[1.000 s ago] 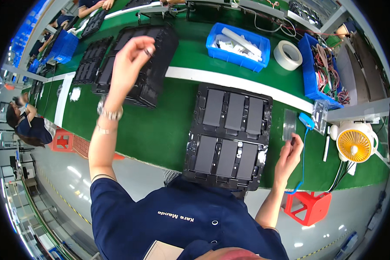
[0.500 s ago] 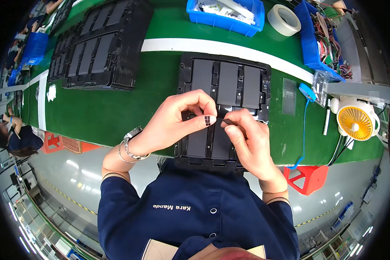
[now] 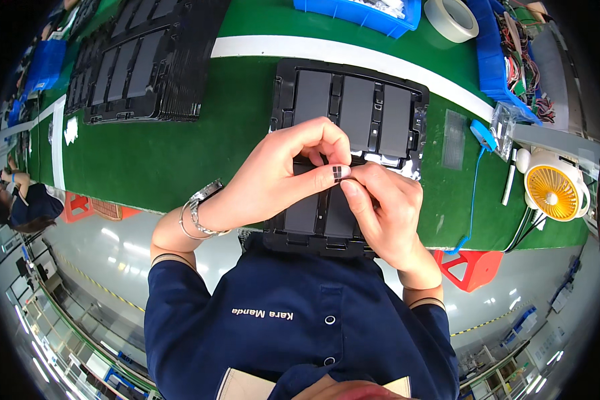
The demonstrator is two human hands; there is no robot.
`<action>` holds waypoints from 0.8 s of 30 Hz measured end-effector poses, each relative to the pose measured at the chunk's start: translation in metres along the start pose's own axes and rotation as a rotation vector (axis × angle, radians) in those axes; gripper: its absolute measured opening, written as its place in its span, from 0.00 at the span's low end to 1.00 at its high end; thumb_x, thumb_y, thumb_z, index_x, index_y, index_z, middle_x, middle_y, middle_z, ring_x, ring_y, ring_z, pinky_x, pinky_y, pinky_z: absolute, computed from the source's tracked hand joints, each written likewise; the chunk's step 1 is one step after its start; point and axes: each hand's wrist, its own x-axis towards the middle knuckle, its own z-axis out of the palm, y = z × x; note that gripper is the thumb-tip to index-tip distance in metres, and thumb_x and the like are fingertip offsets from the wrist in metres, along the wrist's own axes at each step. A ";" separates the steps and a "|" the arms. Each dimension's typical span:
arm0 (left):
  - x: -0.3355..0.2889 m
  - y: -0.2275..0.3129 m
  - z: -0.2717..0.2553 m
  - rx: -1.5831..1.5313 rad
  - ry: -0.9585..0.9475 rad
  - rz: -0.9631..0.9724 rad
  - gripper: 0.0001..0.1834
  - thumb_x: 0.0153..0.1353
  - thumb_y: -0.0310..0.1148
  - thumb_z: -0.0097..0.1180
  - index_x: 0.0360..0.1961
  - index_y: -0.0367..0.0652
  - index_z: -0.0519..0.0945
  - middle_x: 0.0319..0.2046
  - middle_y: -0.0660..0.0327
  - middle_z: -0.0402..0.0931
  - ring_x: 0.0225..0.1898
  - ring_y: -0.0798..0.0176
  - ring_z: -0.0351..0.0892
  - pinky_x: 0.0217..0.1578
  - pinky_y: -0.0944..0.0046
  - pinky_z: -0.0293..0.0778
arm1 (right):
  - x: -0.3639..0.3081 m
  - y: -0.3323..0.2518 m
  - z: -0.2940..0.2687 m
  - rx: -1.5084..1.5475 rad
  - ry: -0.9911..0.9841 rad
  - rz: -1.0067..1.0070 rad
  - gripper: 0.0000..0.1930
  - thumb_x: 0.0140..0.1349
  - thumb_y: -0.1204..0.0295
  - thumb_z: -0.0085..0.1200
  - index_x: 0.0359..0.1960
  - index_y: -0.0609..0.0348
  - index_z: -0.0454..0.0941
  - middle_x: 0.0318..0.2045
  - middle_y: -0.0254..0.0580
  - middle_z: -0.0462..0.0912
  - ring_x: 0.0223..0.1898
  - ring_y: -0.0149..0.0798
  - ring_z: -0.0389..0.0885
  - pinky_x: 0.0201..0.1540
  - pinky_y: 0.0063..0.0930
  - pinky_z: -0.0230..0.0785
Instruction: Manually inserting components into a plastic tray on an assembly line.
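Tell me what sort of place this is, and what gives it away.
Probably a factory assembly workshop: a stack of black trays stands on a long green workbench, a blue bin at the right holds tangled wires, and another person in a dark top is farther along at the left.

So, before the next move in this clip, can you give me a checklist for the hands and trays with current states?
1. Dark squares present on the thumb of the left hand: ok.
2. Right hand close to that thumb: ok.
3. Right hand gripping a piece: cannot tell, its fingertips hide it.
4. Black tray beneath both hands: ok, it lies in front of the person.
5. Lower-row panels fully in view: not ok, the hands cover part.
6. Tray stack clear of the hands: ok, apart on the left.
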 end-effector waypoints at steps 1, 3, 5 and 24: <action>0.000 0.000 0.000 -0.004 0.002 -0.003 0.06 0.62 0.25 0.58 0.37 0.38 0.74 0.34 0.67 0.72 0.35 0.75 0.72 0.40 0.71 0.71 | 0.000 0.001 0.000 -0.007 0.003 -0.006 0.03 0.58 0.77 0.61 0.30 0.61 0.78 0.19 0.38 0.75 0.17 0.38 0.76 0.19 0.31 0.65; 0.000 0.001 0.001 -0.002 -0.001 -0.009 0.06 0.63 0.25 0.58 0.37 0.38 0.74 0.34 0.67 0.72 0.35 0.75 0.72 0.39 0.71 0.71 | 0.000 0.003 0.000 -0.020 0.001 -0.012 0.04 0.56 0.77 0.61 0.28 0.61 0.77 0.18 0.37 0.75 0.16 0.38 0.75 0.18 0.31 0.64; -0.001 0.001 0.002 0.011 -0.003 -0.004 0.06 0.63 0.26 0.58 0.38 0.38 0.74 0.34 0.67 0.73 0.35 0.75 0.72 0.39 0.71 0.71 | 0.000 0.004 0.000 -0.032 0.002 -0.037 0.05 0.55 0.77 0.62 0.26 0.60 0.77 0.17 0.37 0.74 0.15 0.37 0.73 0.18 0.31 0.63; 0.018 -0.024 -0.043 1.209 0.128 0.408 0.24 0.45 0.33 0.70 0.44 0.47 0.76 0.32 0.64 0.74 0.35 0.59 0.74 0.34 0.61 0.71 | -0.008 0.027 -0.013 0.345 0.092 0.280 0.09 0.60 0.76 0.56 0.22 0.63 0.74 0.11 0.27 0.66 0.15 0.19 0.60 0.18 0.19 0.51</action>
